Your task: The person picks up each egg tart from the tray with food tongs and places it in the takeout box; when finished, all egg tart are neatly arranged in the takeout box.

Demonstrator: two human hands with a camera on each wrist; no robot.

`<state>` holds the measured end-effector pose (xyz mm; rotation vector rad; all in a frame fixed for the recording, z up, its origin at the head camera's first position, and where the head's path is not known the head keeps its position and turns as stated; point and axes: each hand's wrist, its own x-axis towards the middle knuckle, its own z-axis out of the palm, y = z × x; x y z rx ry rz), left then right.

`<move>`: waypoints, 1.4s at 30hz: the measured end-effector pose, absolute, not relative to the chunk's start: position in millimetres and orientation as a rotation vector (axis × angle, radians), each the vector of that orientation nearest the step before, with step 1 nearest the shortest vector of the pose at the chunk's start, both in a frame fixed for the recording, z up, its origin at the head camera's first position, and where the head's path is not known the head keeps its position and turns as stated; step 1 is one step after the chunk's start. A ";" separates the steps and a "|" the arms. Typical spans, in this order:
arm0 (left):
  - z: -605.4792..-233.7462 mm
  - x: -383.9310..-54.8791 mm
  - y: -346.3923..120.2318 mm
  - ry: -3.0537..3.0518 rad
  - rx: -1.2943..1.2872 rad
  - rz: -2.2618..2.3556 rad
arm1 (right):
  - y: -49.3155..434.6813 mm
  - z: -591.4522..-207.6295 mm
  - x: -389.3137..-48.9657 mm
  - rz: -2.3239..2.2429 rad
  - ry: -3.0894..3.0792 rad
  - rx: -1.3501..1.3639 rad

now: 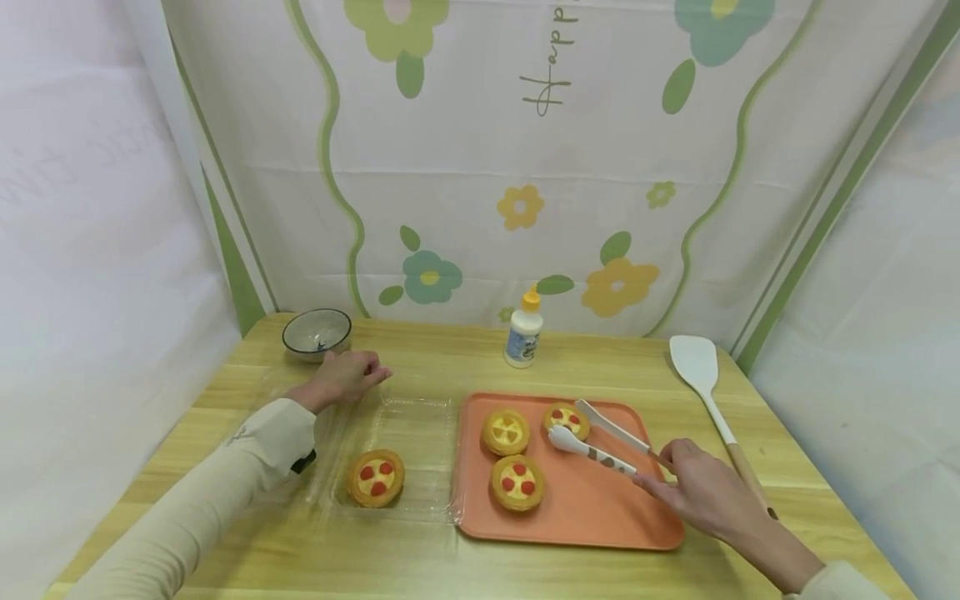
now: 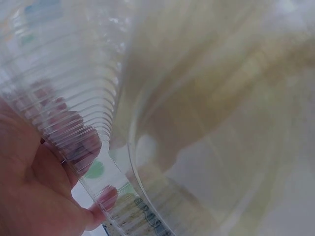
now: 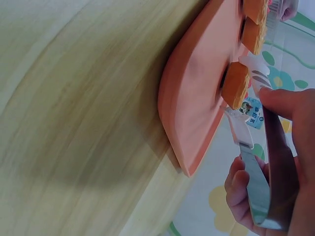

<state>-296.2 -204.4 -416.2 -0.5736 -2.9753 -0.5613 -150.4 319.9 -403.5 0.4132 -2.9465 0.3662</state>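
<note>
My right hand holds a pair of tongs with white tips and metal arms. The parted tips stand on either side of an egg tart with red toppings, at the back of the orange tray. Two more tarts, one with yellow pieces and one with red, sit left of it. With curled fingers my left hand grips the edge of a raised clear plastic lid. Inside the clear box lies another red-topped tart.
A glass bowl stands at the back left, behind my left hand. The white glue bottle with a yellow cap is behind the tray. On the right lies a white spatula, its wooden handle close by my right hand.
</note>
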 end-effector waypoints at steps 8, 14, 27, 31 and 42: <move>-416.3 -297.2 -204.9 -2.972 -0.581 -0.556 | 319.0 -405.2 -150.8 0.266 -2.906 0.439; -416.0 -296.3 -204.9 -2.973 -0.587 -0.552 | 317.9 -404.8 -149.5 0.253 -2.896 0.433; -414.6 -295.7 -204.2 -2.990 -0.583 -0.508 | 310.9 -395.1 -149.5 0.264 -2.815 0.480; -416.9 -296.0 -204.9 -2.982 -0.584 -0.500 | 304.7 -387.7 -150.6 0.268 -2.794 0.507; -418.1 -298.9 -206.0 -2.976 -0.608 -0.460 | 282.3 -372.3 -152.2 0.326 -2.783 0.589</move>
